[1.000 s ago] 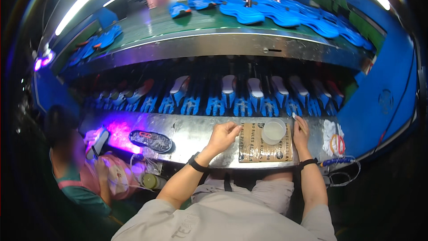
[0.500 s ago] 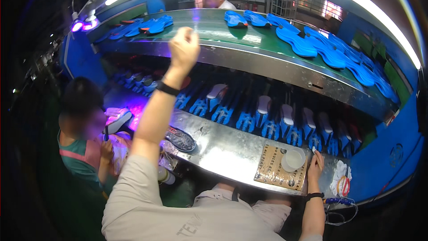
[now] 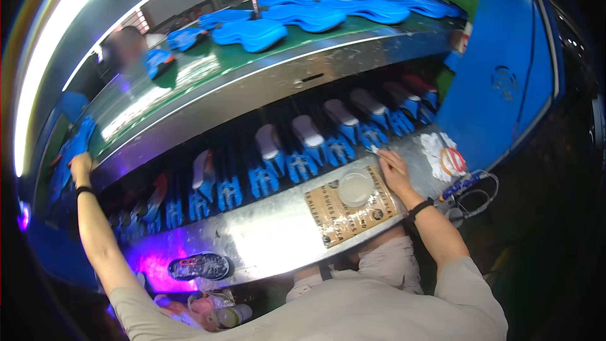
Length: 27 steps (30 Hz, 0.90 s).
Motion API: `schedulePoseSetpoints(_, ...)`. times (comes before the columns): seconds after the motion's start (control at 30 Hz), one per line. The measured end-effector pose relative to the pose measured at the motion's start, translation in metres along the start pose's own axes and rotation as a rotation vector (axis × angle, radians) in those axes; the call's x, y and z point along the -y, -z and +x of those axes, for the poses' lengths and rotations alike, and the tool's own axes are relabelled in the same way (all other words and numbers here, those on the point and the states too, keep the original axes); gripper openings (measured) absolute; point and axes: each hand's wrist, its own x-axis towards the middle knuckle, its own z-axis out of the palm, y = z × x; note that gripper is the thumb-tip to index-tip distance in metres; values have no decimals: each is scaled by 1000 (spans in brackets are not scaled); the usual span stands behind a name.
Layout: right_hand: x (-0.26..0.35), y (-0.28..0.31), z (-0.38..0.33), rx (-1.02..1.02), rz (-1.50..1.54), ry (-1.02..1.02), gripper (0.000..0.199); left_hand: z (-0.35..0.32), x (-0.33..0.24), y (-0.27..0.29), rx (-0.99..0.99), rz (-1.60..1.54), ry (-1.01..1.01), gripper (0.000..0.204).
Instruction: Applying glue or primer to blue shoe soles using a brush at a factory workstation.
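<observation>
We reach our left hand (image 3: 81, 165) far out to the upper green conveyor belt (image 3: 208, 69), where its grip closes around the edge of a blue shoe sole (image 3: 71, 151) at the far left end. Our right hand (image 3: 392, 173) rests on the steel worktop (image 3: 278, 237), its grip narrow on a thin brush (image 3: 385, 156) whose tip points away from us toward the lower rack of blue holders (image 3: 303, 164). Just to the left of that grip sits a shallow white glue dish (image 3: 356, 187) on a brown cardboard mat (image 3: 350, 205); further left, well apart, a dark sole (image 3: 199, 266) lies under violet light.

We judge the step in hand to be fetching a sole from the belt. The next move calls for lifting it clear and bringing it down to the mat beside the dish.

Half a second ago our left arm was raised high above the belt with an empty hand; now it has dropped onto the sole.
</observation>
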Motion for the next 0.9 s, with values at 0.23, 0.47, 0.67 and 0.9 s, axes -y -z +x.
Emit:
schedulePoseSetpoints(0.23,1,6,-1,-46,24,61,21,-60,-38,37,-401,-616,556,52)
schedulePoseSetpoints(0.47,-4,3,-2,-39,-1,72,21,-155,-80,78,-909,-1120,641,44)
schedulePoseSetpoints(0.67,-4,1,-2,-25,39,78,20,-306,-192,157,-702,-1903,209,21)
schedulePoseSetpoints(0.9,-21,11,-6,38,399,-272,19,-478,-362,157,463,-2376,-25,40)
